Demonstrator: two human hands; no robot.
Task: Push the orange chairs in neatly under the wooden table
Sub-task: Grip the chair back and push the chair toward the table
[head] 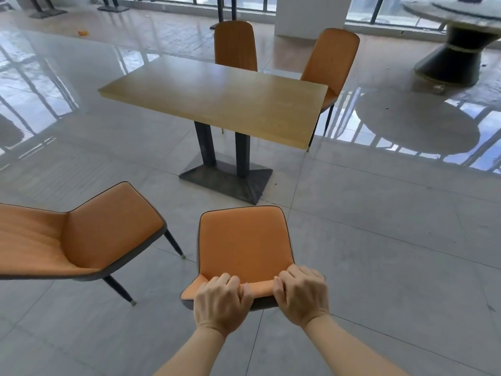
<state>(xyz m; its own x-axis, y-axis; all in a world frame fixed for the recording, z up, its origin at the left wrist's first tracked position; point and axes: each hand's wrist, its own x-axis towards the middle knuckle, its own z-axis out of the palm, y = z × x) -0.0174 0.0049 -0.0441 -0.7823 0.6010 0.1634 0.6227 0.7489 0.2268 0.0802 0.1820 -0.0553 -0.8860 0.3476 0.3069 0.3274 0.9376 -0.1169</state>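
A wooden table (pixel 217 96) on a dark double-post base stands in the middle of the floor. Directly below me is an orange chair (pixel 244 240), its seat facing the table and well short of it. My left hand (pixel 221 302) and my right hand (pixel 302 294) both grip the top edge of its backrest. A second orange chair (pixel 81 240) stands at the lower left, turned sideways and away from the table. Two more orange chairs stand at the table's far side: one (pixel 235 44) behind the far edge, the other (pixel 332 61) at the far right corner.
The floor is glossy grey tile (pixel 379 240) with open room all around the table. A round stone table (pixel 461 36) on a dark pedestal stands at the far right. Windows and a white pillar (pixel 309 14) line the back.
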